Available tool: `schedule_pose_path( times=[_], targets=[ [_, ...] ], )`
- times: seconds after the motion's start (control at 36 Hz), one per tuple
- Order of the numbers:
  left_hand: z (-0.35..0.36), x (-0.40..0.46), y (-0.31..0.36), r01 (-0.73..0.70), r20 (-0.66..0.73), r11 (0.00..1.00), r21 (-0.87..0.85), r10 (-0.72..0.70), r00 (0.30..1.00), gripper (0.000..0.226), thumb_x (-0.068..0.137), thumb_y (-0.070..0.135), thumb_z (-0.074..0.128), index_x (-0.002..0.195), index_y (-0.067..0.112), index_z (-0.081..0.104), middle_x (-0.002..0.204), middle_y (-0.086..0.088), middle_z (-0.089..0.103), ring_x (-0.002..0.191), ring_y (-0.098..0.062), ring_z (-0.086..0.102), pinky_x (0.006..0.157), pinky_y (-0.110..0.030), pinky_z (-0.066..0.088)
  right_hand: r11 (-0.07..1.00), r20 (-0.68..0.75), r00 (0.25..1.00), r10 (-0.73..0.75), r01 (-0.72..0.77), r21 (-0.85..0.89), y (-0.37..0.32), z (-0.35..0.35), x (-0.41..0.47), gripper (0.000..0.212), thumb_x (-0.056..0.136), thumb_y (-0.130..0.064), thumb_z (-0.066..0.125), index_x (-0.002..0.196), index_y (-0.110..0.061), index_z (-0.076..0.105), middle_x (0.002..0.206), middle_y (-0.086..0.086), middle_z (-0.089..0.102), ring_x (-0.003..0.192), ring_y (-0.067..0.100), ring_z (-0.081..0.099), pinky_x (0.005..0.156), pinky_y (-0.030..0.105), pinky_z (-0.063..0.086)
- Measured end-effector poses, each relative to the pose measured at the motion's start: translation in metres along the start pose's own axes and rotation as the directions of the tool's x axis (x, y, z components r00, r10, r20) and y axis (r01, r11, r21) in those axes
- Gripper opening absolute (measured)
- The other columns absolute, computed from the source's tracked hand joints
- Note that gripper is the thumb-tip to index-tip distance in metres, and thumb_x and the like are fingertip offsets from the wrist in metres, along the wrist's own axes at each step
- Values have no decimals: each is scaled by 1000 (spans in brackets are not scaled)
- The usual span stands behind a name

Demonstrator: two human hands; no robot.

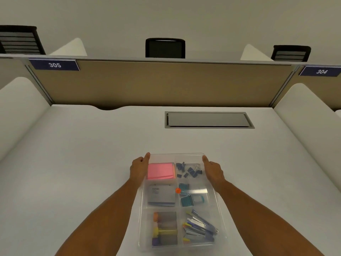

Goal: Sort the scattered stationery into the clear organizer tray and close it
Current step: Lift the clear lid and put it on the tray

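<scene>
The clear organizer tray (219,218) lies on the white desk just in front of me, with a clear lid over it that shows glare. Its compartments hold pink sticky notes (160,170), dark binder clips (189,170), a grey pad (161,195), teal boxes (186,199), coloured markers (164,228) and a stapler with pens (200,228). My left hand (138,168) grips the tray's far left corner, thumb along the rim. My right hand (214,169) grips the far right corner in the same way.
A grey cable hatch (208,120) is set into the white desk (92,154) beyond the tray. A tan partition (160,84) closes the back, and white side dividers (20,108) stand left and right. Black chairs show behind the partition.
</scene>
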State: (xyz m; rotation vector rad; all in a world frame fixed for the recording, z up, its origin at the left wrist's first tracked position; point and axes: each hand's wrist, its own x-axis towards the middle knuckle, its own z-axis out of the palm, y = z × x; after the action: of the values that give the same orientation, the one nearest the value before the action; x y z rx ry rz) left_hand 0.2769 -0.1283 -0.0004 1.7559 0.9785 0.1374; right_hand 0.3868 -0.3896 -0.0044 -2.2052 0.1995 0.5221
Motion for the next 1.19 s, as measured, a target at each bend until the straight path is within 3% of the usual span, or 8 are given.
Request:
schedule_pose_path(
  times=[0.08, 0.19, 0.31, 0.42, 0.64, 0.86, 1.08, 1.19],
  targets=[
    [-5, -2, 2, 89, 19, 995, 38, -90, 996, 58, 90, 63, 47, 62, 13, 37, 57, -3, 38, 53, -17, 39, 55, -28, 32, 999, 55, 998, 36, -35, -23, -2, -5, -7, 75, 88, -76, 29, 99, -11, 63, 96, 10, 67, 87, 25, 64, 83, 36, 54],
    [-9, -16, 0, -10, -38, 989, 148, 16, 999, 58, 92, 63, 43, 65, 12, 47, 61, -2, 49, 59, -18, 50, 60, -29, 41, 999, 32, 999, -28, 29, -16, -1, -15, -20, 75, 88, -75, 36, 99, -6, 65, 95, 13, 68, 88, 28, 67, 86, 40, 56],
    [-16, -38, -5, -70, -82, 997, -32, 68, 994, 37, 91, 52, 56, 102, 16, 54, 89, 2, 59, 76, -11, 56, 70, -28, 43, 997, 25, 996, -81, 80, 17, 12, -21, -39, 58, 94, -64, 40, 107, -11, 59, 103, 8, 65, 93, 25, 63, 87, 40, 55],
    [-26, -85, -29, -124, -67, 987, -107, 117, 991, 33, 93, 45, 57, 118, 23, 52, 101, 3, 60, 87, -11, 59, 70, -26, 46, 993, 11, 993, -118, 117, 25, 46, -25, -71, 45, 95, -60, 44, 109, -19, 59, 104, -1, 62, 94, 17, 60, 84, 35, 50],
    [-21, -192, -88, -127, 6, 982, -142, 129, 992, 24, 95, 39, 53, 117, 29, 55, 107, 9, 65, 93, -8, 63, 68, -21, 51, 988, -87, 984, -153, 150, -35, 100, -27, -133, 35, 95, -56, 47, 94, -23, 59, 85, -6, 65, 76, 9, 61, 60, 20, 43],
    [-11, -190, -82, -133, -67, 990, -42, 130, 989, 23, 103, 27, 41, 120, 22, 55, 112, 0, 59, 101, -19, 58, 85, -31, 49, 989, -153, 977, -145, 140, -46, 104, -17, -142, 39, 98, -50, 46, 74, -19, 49, 68, 0, 56, 61, 13, 53, 56, 24, 41],
    [-6, -175, -82, -251, -63, 961, 114, 259, 964, 14, 103, 27, 37, 109, 26, 49, 105, 2, 58, 91, -10, 57, 71, -10, 43, 994, -216, 971, -106, 97, -55, 105, -3, -141, 44, 98, -54, 42, 73, -20, 50, 67, 0, 56, 61, 14, 54, 56, 27, 43],
    [-7, -164, -82, -273, -52, 951, 142, 283, 958, 17, 102, 29, 37, 111, 23, 49, 105, 3, 57, 91, -11, 57, 70, -8, 41, 994, -225, 968, -108, 102, -39, 102, 0, -140, 45, 98, -54, 41, 72, -19, 50, 66, 0, 55, 60, 14, 53, 57, 28, 43]
  ],
)
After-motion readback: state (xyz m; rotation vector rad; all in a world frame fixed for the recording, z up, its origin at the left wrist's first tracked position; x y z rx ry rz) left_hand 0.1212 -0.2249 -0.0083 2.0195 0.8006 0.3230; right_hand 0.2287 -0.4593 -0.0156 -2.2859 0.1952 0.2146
